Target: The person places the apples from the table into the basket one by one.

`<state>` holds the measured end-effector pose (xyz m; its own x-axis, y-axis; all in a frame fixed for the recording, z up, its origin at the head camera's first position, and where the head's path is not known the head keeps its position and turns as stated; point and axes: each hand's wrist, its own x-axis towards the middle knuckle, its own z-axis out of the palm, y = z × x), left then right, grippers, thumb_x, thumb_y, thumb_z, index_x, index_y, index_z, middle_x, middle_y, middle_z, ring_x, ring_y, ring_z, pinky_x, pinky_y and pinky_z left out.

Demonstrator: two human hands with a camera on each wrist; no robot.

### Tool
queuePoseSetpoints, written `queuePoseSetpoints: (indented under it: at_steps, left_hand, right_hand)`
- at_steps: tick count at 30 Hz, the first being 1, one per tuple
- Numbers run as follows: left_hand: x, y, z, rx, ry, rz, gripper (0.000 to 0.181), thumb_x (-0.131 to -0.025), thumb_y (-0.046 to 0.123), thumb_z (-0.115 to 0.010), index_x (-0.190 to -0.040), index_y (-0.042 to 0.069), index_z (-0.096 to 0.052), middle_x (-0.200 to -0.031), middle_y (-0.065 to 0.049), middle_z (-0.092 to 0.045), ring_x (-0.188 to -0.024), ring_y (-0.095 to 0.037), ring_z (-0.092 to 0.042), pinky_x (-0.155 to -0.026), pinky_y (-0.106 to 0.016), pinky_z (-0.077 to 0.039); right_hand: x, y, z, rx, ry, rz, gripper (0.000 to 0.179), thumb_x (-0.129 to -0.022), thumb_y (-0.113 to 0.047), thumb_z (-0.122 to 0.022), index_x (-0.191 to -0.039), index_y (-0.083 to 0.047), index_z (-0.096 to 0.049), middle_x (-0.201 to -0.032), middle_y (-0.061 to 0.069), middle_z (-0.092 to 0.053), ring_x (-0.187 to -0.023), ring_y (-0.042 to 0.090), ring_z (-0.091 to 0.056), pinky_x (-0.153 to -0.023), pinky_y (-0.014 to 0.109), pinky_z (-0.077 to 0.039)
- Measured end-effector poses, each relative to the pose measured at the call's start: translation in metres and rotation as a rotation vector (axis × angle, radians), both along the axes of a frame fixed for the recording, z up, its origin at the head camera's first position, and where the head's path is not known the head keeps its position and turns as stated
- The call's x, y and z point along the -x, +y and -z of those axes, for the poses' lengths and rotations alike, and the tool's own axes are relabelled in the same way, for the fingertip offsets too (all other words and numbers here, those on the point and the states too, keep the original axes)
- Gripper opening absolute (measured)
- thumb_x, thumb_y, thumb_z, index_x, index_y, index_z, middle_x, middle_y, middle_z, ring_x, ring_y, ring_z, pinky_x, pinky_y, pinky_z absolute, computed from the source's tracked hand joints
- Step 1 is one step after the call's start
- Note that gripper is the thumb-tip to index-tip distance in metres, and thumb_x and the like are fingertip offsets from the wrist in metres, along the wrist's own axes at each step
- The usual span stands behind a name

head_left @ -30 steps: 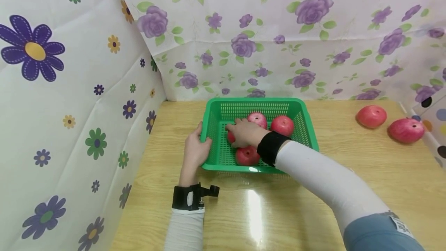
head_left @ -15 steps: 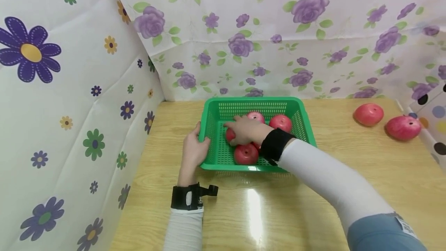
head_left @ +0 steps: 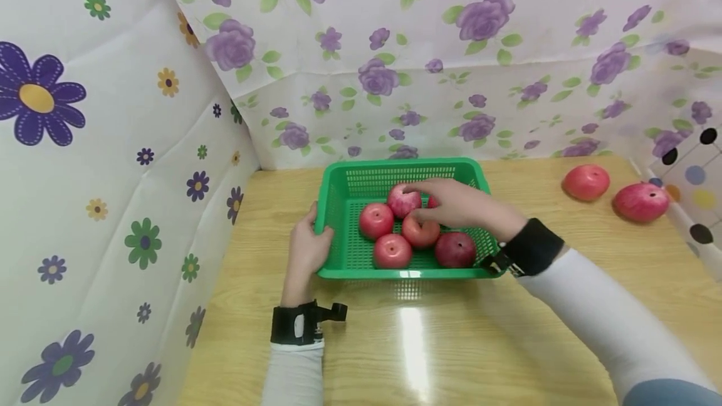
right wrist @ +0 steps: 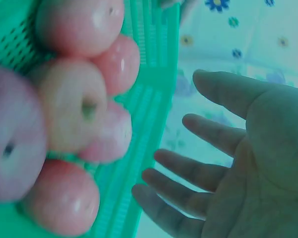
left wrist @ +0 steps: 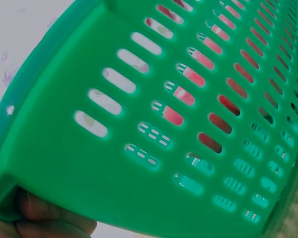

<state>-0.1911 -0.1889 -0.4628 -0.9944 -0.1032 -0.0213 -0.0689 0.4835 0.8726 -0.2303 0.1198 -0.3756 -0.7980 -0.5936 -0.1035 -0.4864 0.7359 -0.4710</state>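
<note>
A green plastic basket [head_left: 361,274] stands on the table with several red apples inside, among them one at the left [head_left: 376,220], one at the front [head_left: 392,251] and a darker one [head_left: 455,250]. My left hand [head_left: 307,248] grips the basket's left rim; in the left wrist view its fingers [left wrist: 54,218] show under the rim. Above the apples hovers my right hand [head_left: 462,204], holding nothing. Its fingers are spread and slightly bent in the right wrist view, apart from the apple with a greenish hollow [right wrist: 74,106]. It partly hides an apple at the back right.
Two more red apples, one [head_left: 586,182] near the back and one [head_left: 641,201] farther right, lie on the wooden table [head_left: 553,218]. Flowered sheets hang behind [head_left: 417,49] and at the left [head_left: 124,193]. A dotted sheet borders the right side.
My right hand has let go of the left apple and moved right and up from it, uncovering several apples. The left hand stays on the rim. The whole view has shifted slightly.
</note>
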Motion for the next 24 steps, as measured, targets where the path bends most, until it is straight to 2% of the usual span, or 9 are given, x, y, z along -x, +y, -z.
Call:
queuePoseSetpoints:
  at_steps: [4, 9, 14, 20, 24]
  left_hand:
    - [-0.001, 0.000, -0.001, 0.006, -0.010, 0.004, 0.070, -0.091, 0.008, -0.059, -0.155, 0.007, -0.029, -0.149, -0.018, -0.044, -0.095, -0.024, -0.064, -0.070, -0.040, -0.061]
    - [-0.001, 0.001, -0.002, 0.023, 0.005, 0.001, 0.071, -0.090, 0.008, -0.058, -0.154, 0.005, -0.030, -0.149, -0.018, -0.043, -0.095, -0.023, -0.063, -0.070, -0.039, -0.061]
    - [-0.002, 0.001, -0.004, 0.017, -0.002, 0.002, 0.070, -0.091, 0.008, -0.057, -0.155, 0.005, -0.029, -0.150, -0.019, -0.041, -0.087, -0.023, -0.065, -0.068, -0.039, -0.060]
    - [-0.003, 0.000, -0.005, 0.035, -0.015, -0.009, 0.071, -0.090, 0.009, -0.057, -0.155, 0.007, -0.028, -0.146, -0.020, -0.046, -0.081, -0.024, -0.065, -0.065, -0.038, -0.059]
    - [-0.003, 0.002, -0.005, 0.027, -0.027, 0.001, 0.071, -0.091, 0.009, -0.057, -0.156, 0.007, -0.027, -0.141, -0.023, -0.050, -0.080, -0.027, -0.067, -0.063, -0.038, -0.060]
  right_hand:
    - [-0.004, 0.036, 0.005, 0.072, 0.012, 0.063, 0.049, -0.097, -0.040, -0.061, -0.140, -0.019, -0.055, -0.137, 0.007, -0.057, -0.125, 0.027, -0.049, -0.101, 0.054, -0.045]
    - [-0.013, 0.073, 0.010, 0.181, 0.032, 0.107, 0.041, -0.098, -0.035, -0.061, -0.136, -0.019, -0.059, -0.129, 0.007, -0.062, -0.115, 0.024, -0.056, -0.093, 0.053, -0.051]
    - [-0.022, 0.107, 0.017, 0.222, 0.075, 0.191, 0.034, -0.098, -0.031, -0.062, -0.130, -0.020, -0.063, -0.122, 0.003, -0.067, -0.108, 0.018, -0.059, -0.085, 0.048, -0.056]
    - [-0.032, 0.143, 0.026, 0.247, 0.076, 0.296, 0.034, -0.100, -0.035, -0.059, -0.129, -0.020, -0.064, -0.120, 0.004, -0.067, -0.105, 0.021, -0.062, -0.082, 0.050, -0.057]
    - [-0.040, 0.164, 0.031, 0.237, 0.093, 0.348, 0.030, -0.099, -0.037, -0.060, -0.126, -0.025, -0.064, -0.118, 0.001, -0.069, -0.102, 0.020, -0.063, -0.078, 0.050, -0.058]
